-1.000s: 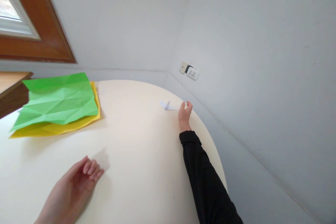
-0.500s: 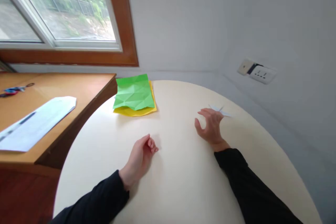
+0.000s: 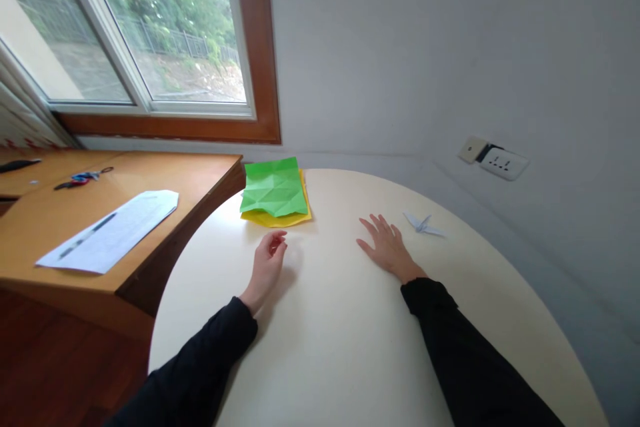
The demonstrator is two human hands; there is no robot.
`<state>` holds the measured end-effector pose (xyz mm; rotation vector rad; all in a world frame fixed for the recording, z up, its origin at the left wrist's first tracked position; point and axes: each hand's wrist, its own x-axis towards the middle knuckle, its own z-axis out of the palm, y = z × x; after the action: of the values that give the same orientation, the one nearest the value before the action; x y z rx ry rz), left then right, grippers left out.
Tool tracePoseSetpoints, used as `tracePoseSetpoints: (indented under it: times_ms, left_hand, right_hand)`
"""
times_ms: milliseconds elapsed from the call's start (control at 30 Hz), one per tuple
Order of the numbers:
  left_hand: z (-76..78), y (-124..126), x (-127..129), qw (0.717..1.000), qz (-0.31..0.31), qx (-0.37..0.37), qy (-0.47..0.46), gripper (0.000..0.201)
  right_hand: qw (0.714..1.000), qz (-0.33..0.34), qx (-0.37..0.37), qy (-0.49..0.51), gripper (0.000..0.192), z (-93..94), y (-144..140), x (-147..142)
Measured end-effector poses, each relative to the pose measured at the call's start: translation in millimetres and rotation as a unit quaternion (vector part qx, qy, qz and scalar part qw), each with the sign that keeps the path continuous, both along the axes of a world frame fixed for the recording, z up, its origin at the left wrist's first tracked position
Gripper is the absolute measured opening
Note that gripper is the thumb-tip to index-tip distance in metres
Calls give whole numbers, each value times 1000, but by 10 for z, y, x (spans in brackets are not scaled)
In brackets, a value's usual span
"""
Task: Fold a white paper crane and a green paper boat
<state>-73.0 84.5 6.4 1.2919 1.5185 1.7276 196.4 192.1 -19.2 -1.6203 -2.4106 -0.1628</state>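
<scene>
Right now both hands rest empty on the round cream table [image 3: 350, 347]. The right hand [image 3: 387, 250] lies flat, palm down, fingers spread and pointing away from the person, holding nothing. Just beyond its fingertips, to the right, a small white paper crane [image 3: 423, 225] stands on the table, near the hand but not touching it. The left hand [image 3: 267, 263] rests on its side with the fingers loosely curled, also gripping nothing. Ahead of it, at the far edge of the table, a creased green sheet [image 3: 274, 188] lies on top of a yellow sheet [image 3: 280, 219]. Both sleeves are black. To the left stands a wooden desk [image 3: 200, 173] with a white sheet of paper [image 3: 110, 232] and a pair of scissors [image 3: 83, 178] on it, below a wood-framed window [image 3: 150, 33]. A wall socket [image 3: 500, 161] sits on the grey wall to the right.
</scene>
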Motion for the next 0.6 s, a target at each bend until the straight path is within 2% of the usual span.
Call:
tracePoseSetpoints:
  times_ms: [100,300,433,600]
  left_hand:
    - [-20,-10,-86,999,16,12,43,17]
    - [8,-74,-197,981,17,17,194,23]
    - [164,45,-298,946,19,8,323,30]
    - [309,369,-453,883,25,-43,466,41]
  right_hand:
    - [995,-5,-94,-23,55,55,-10,-24]
    - [993,-44,-112,-7,55,110,-46,-88]
    - [992,-56,-114,3,55,113,-71,-114]
    - [992,-63,-110,9,55,122,-90,-124]
